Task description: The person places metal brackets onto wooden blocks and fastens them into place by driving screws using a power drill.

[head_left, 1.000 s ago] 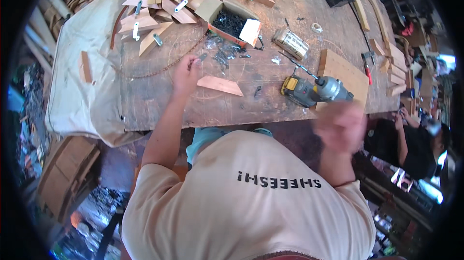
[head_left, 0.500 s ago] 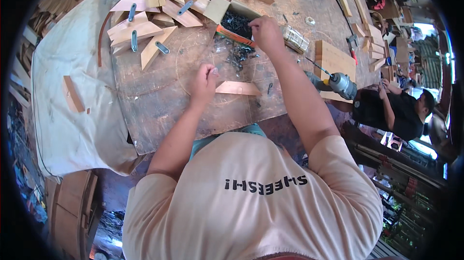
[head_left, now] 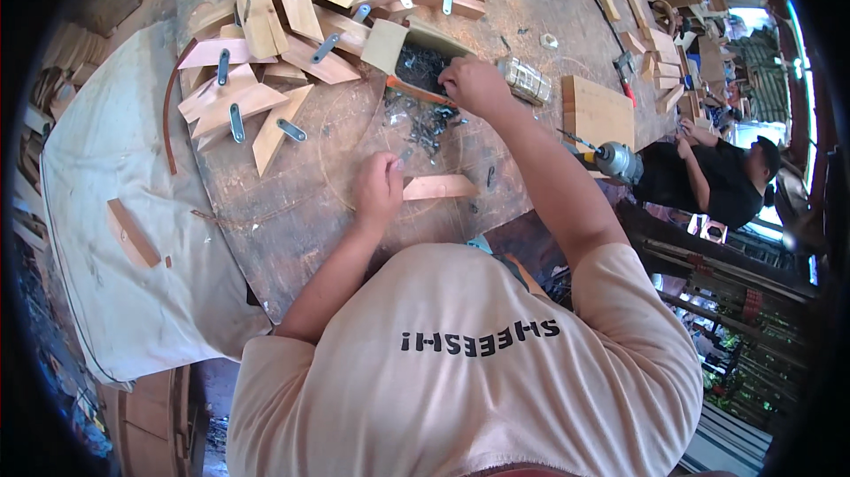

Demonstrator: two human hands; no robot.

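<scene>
Your left hand (head_left: 379, 189) near and curled, left forearm (head_left: 334, 278) slanting inward, right arm (head_left: 560, 178) stretched farther, right hand (head_left: 479, 87) bent left, fingers (head_left: 450, 80) bunched

Beige T-shirt (head_left: 460, 406), wide short sleeves (head_left: 633, 300), black block lettering (head_left: 481, 336), bare forearms (head_left: 560, 174)

Open carton (head_left: 384, 46), small dark hardware (head_left: 420, 67) inside; angle-ended wood piece (head_left: 440, 187) lying flat nearby.

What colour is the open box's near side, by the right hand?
The box's near side is orange, best seen in the head view.
</scene>
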